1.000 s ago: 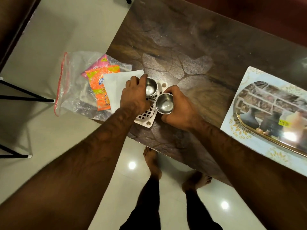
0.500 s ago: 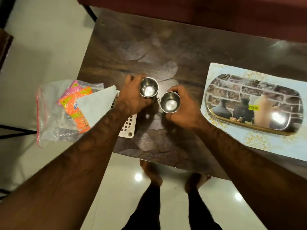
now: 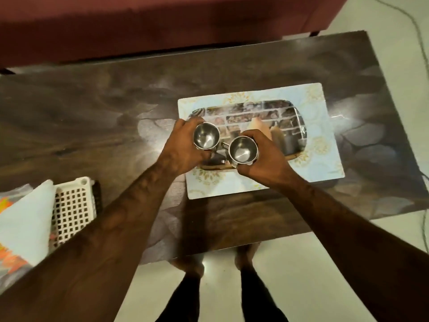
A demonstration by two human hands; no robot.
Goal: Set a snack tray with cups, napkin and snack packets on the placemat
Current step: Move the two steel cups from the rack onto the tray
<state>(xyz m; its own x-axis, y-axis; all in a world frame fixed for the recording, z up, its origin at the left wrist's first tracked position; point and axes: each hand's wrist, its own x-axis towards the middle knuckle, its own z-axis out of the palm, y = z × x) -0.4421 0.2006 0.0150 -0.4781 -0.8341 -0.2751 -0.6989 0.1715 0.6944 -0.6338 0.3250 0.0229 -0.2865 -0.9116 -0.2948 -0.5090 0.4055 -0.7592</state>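
Note:
My left hand grips a small steel cup and my right hand grips a second steel cup. Both cups are upright and held side by side over the left half of a printed tray. The tray lies on a pale floral placemat at the middle right of the table. At the left edge, a white napkin leans over orange and pink snack packets in a clear bag.
A white perforated plastic basket sits at the table's left front, beside the napkin. The dark wooden table has a maroon sofa behind it. My feet stand on the pale floor at the table's front edge.
Both hands carried the two cups rightward from the white basket to above the tray. The view swung right, so the placemat is now in the middle.

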